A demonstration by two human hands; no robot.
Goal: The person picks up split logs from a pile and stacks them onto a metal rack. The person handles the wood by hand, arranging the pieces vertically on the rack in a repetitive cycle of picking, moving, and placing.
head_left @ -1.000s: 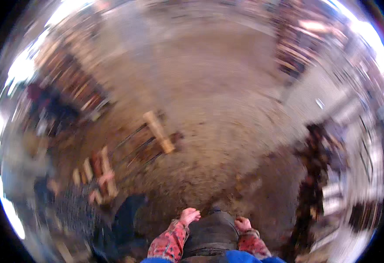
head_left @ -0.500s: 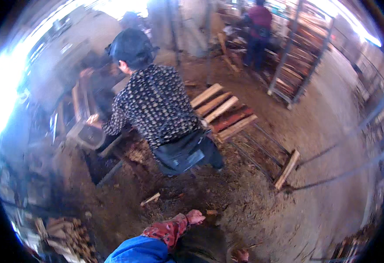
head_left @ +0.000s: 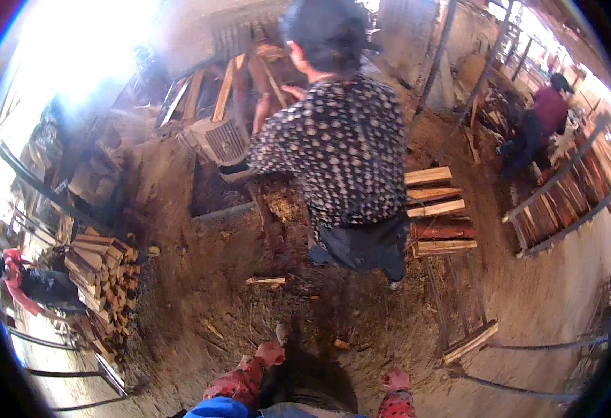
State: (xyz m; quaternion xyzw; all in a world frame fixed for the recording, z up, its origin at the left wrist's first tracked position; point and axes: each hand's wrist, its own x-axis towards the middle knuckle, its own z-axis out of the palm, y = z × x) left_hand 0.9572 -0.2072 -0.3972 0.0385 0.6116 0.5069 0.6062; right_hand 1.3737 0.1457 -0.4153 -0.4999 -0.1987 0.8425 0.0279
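My left hand (head_left: pixel 271 353) hangs low in front of me, fingers loosely curled in, with nothing visible in it. A red patterned sleeve (head_left: pixel 236 382) covers that forearm, with blue cloth above it. Off to the right hangs my right hand (head_left: pixel 396 380), also curled and seemingly holding nothing. Neither touches anything that I can see. Small wood scraps lie on the dirt floor ahead, among them a pale offcut (head_left: pixel 266 281) and a short chip (head_left: pixel 342 344) nearest my hands.
Close ahead, a co-worker (head_left: pixel 347 150) in a dotted shirt stands at a machine (head_left: pixel 223 141) with boards. Planks rest on a metal rack (head_left: pixel 445 230), one more plank (head_left: pixel 470 343) at its near end. Left are a wood stack (head_left: pixel 103 268) and another person (head_left: pixel 41 285); right, a loaded rack (head_left: pixel 563 198) and a person (head_left: pixel 539 125).
My view has swung left and levelled, so the co-worker and rack sit further right. The wood stack and the person at left are now in sight. Both hands remain low and apart.
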